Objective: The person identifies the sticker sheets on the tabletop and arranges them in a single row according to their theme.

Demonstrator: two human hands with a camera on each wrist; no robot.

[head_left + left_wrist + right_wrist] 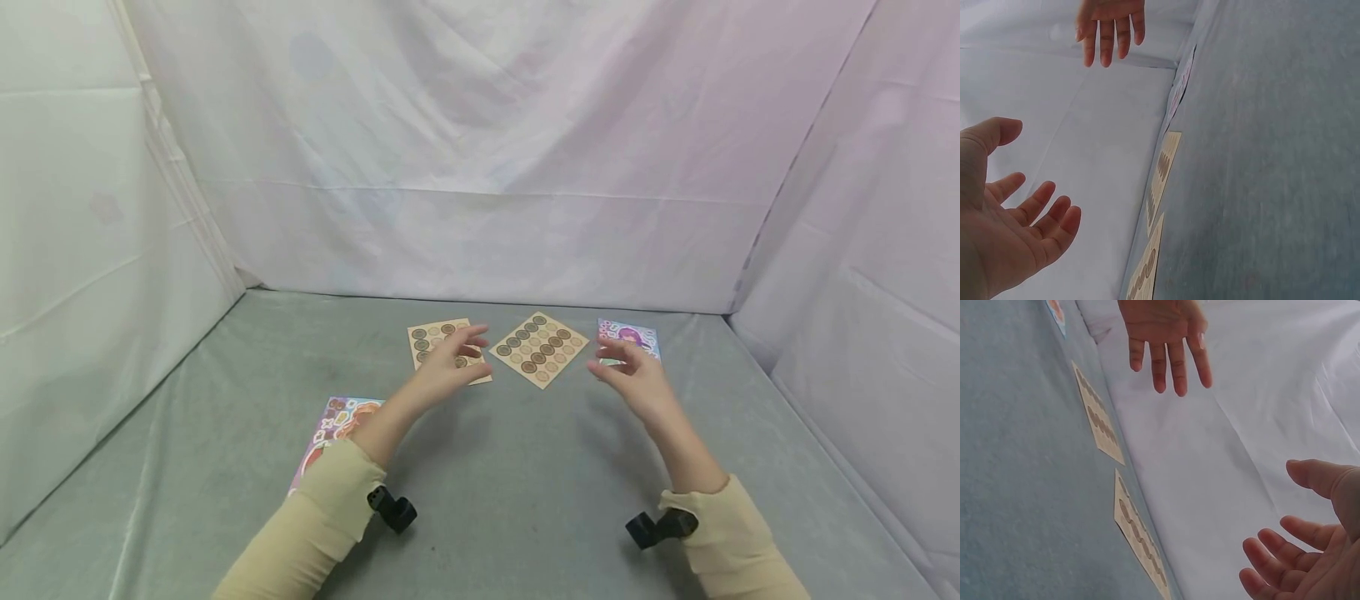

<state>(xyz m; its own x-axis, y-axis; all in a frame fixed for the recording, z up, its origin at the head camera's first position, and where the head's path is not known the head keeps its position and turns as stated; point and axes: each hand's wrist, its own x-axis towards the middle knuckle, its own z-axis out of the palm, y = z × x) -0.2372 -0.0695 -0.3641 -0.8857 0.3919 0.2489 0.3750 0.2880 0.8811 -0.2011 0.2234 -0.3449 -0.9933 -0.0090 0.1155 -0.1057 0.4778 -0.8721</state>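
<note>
The diamond-turned tan sheet of round prints [538,350] lies on the bench [517,500] beyond the gap between the hands, its far corner near the bench's back edge. Just beside it, a second tan sheet [422,340] is partly hidden behind the left hand [444,372]. Past the fingertips of the right hand [637,379] is a purple cartoon sticker sheet [633,335], partly covered. Both hands hover above the bench, well apart, fingers loosely bent and parted, palms facing each other, with open room between them. Another cartoon sticker sheet [333,425] sits under the left forearm, partly hidden. White cloth walls [480,242] bound the bench beyond and outside both hands.
</note>
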